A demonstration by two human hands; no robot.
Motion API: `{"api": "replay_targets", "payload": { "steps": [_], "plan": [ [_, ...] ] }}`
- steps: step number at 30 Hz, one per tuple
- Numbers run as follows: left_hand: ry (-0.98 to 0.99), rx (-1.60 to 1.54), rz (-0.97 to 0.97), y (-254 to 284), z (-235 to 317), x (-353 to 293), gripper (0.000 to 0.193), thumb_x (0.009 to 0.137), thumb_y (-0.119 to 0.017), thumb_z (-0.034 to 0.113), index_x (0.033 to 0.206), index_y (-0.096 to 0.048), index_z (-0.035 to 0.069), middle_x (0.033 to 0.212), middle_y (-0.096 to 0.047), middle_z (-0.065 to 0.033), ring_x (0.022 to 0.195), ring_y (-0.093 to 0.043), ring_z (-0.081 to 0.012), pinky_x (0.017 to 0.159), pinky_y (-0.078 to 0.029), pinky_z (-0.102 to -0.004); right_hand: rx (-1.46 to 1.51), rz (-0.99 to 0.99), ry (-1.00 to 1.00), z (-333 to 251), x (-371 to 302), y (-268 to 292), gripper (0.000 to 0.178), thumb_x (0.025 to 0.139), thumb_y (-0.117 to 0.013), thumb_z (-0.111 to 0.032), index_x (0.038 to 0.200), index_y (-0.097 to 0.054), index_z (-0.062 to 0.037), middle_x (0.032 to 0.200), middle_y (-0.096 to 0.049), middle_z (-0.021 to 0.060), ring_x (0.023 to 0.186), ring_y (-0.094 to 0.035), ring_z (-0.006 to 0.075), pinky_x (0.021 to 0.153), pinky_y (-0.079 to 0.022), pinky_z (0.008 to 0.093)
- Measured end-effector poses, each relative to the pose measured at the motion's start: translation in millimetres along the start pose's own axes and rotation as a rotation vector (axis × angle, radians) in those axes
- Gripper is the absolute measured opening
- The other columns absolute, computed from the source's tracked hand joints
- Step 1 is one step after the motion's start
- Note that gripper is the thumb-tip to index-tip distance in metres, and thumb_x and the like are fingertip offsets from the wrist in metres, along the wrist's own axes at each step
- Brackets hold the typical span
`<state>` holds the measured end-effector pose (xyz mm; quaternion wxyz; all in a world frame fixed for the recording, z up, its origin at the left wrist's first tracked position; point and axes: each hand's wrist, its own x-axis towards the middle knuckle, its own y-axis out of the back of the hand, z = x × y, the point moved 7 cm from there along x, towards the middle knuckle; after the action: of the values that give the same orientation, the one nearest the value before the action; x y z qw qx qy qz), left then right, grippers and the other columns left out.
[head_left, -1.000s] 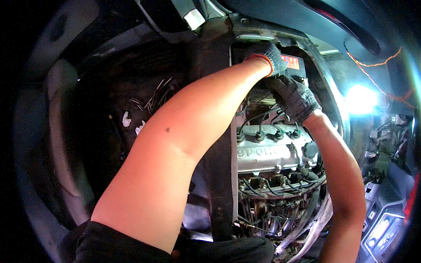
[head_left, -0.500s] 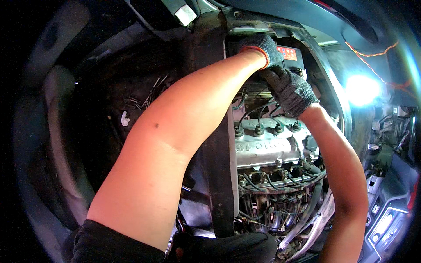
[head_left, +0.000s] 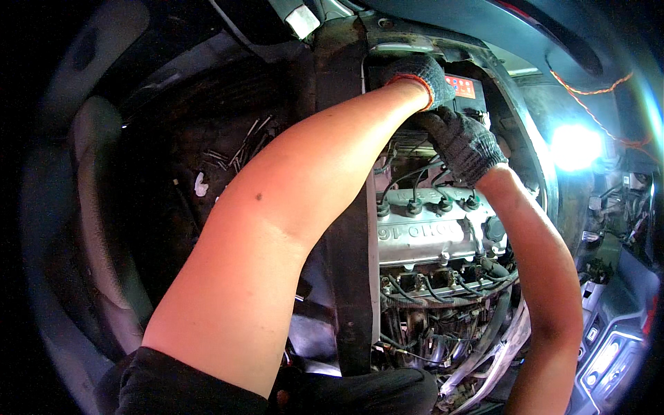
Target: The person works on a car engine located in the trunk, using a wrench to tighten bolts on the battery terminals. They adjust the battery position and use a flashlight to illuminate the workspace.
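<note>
Both of my hands wear dark knit gloves and are close together at the far end of the open engine bay. My left hand (head_left: 421,77), its cuff edged in orange, rests by the dark battery (head_left: 472,104) with a red label. Its fingers point away from me and are hidden behind the hand. Just below and to the right, my right hand (head_left: 467,146) has its fingers bent leftward under the left hand. What they hold, if anything, is hidden. Nearer me lies the silver engine cover (head_left: 422,238), with black plug leads (head_left: 415,200) rising from it.
Hoses and wiring (head_left: 443,325) crowd the near side of the engine. On the dark floor at left lie several thin metal tools (head_left: 245,145) and a white scrap (head_left: 200,185). A bright lamp (head_left: 576,148) shines at right, below a hanging orange wire (head_left: 588,88).
The whole view has shifted slightly, with things sitting a little farther right. Both hands stay at the same spot by the battery, with hardly any change in pose.
</note>
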<state>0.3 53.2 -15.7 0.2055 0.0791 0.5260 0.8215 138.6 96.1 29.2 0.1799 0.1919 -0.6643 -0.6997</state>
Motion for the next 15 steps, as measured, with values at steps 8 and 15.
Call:
{"api": "replay_targets", "payload": {
  "steps": [8,15],
  "plan": [
    [-0.042,-0.051,-0.044,4.5,3.1,-2.6,0.062,0.076,-0.069,0.06,0.106,-0.076,0.006,0.11,-0.07,-0.0257,0.1,-0.07,-0.0403,0.089,-0.055,-0.0451,0.069,-0.086,-0.05,7.6,1.6,-5.9,0.047,0.085,-0.063,-0.013,0.132,-0.057,-0.0114,0.116,-0.065,0.0173,0.095,-0.067,0.0366,0.081,-0.055,0.0466],
    [0.019,-0.108,-0.137,20.7,4.3,-15.5,0.056,0.076,-0.067,0.05,0.106,-0.076,0.003,0.111,-0.07,-0.0267,0.101,-0.069,-0.0406,0.091,-0.054,-0.0446,0.122,-0.063,-0.067,2.9,1.9,6.0,0.035,0.093,-0.052,-0.015,0.127,-0.057,-0.0088,0.104,-0.067,0.02,0.089,-0.07,0.0344,0.076,-0.057,0.0452]
  ]
}}
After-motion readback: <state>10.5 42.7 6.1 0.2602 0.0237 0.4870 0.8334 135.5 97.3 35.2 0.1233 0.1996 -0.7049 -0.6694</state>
